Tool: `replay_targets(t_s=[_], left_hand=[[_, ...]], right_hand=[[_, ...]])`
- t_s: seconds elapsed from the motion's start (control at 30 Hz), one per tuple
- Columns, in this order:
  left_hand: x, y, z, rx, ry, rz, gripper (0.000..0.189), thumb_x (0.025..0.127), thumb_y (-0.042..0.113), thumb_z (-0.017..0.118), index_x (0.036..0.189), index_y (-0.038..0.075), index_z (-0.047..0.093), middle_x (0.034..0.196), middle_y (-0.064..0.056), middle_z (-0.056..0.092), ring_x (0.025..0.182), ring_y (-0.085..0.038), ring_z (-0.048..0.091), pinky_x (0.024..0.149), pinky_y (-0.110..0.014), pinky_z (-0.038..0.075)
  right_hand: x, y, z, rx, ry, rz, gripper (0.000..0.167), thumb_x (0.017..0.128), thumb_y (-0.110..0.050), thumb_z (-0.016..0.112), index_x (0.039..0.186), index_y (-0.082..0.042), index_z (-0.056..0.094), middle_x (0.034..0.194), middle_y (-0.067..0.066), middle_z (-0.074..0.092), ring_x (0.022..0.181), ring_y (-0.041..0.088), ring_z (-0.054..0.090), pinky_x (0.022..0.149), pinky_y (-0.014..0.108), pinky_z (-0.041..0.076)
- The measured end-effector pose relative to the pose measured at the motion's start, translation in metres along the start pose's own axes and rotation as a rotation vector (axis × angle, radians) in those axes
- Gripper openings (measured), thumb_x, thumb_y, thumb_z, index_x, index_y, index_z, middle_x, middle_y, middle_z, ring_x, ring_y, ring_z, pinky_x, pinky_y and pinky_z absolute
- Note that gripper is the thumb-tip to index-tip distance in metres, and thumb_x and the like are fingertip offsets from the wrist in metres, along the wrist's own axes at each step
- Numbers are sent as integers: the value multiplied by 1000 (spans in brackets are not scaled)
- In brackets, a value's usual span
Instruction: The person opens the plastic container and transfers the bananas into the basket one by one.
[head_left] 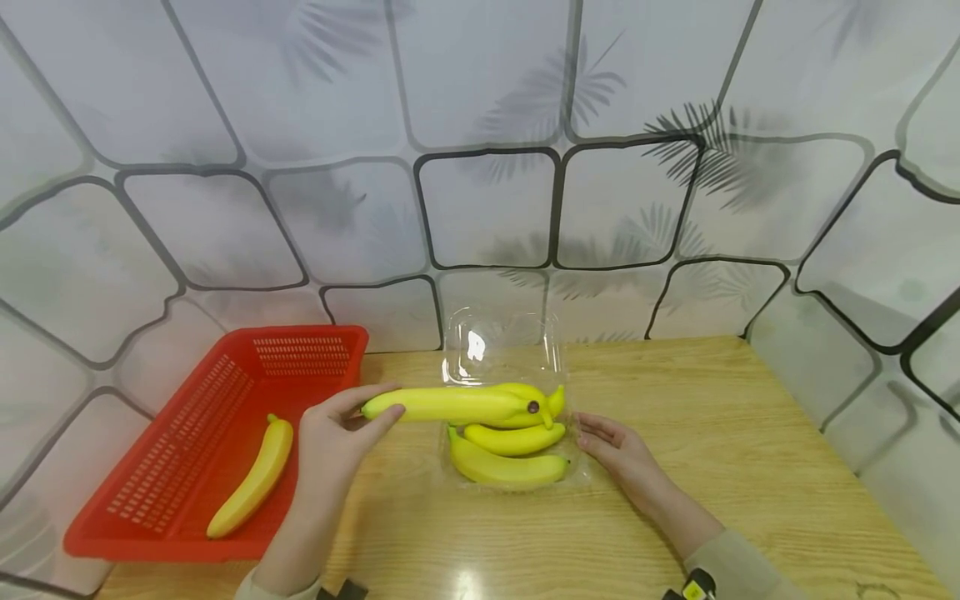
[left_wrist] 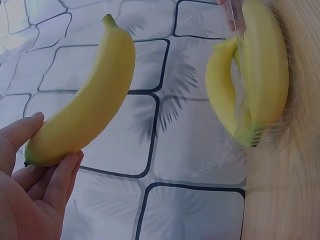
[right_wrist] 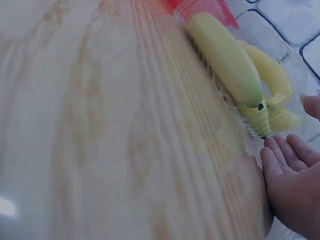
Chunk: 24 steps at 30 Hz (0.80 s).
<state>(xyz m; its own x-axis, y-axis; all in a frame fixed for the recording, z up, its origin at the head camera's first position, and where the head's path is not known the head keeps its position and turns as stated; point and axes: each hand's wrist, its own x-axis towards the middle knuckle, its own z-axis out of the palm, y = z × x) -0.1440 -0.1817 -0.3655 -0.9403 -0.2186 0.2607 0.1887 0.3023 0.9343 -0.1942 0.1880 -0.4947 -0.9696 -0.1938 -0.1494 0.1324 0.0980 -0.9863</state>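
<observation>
My left hand (head_left: 330,446) pinches a yellow banana (head_left: 442,405) by one end between thumb and fingers. The banana points rightward, raised over a clear plastic clamshell box (head_left: 506,337) whose lid stands up at the back. Inside the box lie several more bananas, among them a large front one (head_left: 510,469) and a smaller one (head_left: 513,440) behind it; the held banana partly covers those at the back. My right hand (head_left: 626,457) is at the box's right side, fingertips right at its wall. In the right wrist view its fingers (right_wrist: 280,157) are extended, holding nothing.
To the left is a red plastic basket (head_left: 135,548) with perforated sides, one banana (head_left: 255,477) lying in it. The wooden table (head_left: 675,375) meets a wall (head_left: 487,208) covered in a black-line and leaf pattern, close behind the box lid.
</observation>
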Motion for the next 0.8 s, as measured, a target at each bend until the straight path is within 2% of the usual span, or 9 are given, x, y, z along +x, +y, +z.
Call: replay_targets(t_s=[0.13,0.3,0.47,0.67,0.8], left_hand=[[0,4,-8,4,32,-13,28,87,8,88,115,8,83,110,5,82,87,-6,73,79,-18,64],[1,7,-20,19,62,36,28,88,9,87,116,7,82,98,23,78,83,-2,72,74,-16,62],[1,9,-32,4,98,39,29,89,7,87,117,5,82,94,25,78,82,0,73,73,-14,62],[2,9,-42,18,146,7,31,90,8,86,120,6,81,94,27,78,87,0,72,77,-12,61],[3,7,-50,-9,159,-27,33,89,8,86,122,4,80,94,24,79,88,0,73,78,-11,61]], right_hand=[[0,0,0,9,-5,-1,63,108,-16,62,159,10,36,166,28,39,120,-10,57,101,5,45],[0,0,0,12,-7,0,63,108,-16,61,159,10,35,167,29,38,117,-12,58,101,4,46],[0,1,0,0,-2,0,63,108,-17,62,159,10,36,166,28,39,116,-13,57,101,4,45],[1,1,0,-10,5,-5,63,107,-18,63,159,9,37,166,27,40,117,-12,56,101,4,45],[2,2,0,-2,2,-18,62,107,-16,62,158,10,38,165,28,41,116,-15,57,101,4,46]])
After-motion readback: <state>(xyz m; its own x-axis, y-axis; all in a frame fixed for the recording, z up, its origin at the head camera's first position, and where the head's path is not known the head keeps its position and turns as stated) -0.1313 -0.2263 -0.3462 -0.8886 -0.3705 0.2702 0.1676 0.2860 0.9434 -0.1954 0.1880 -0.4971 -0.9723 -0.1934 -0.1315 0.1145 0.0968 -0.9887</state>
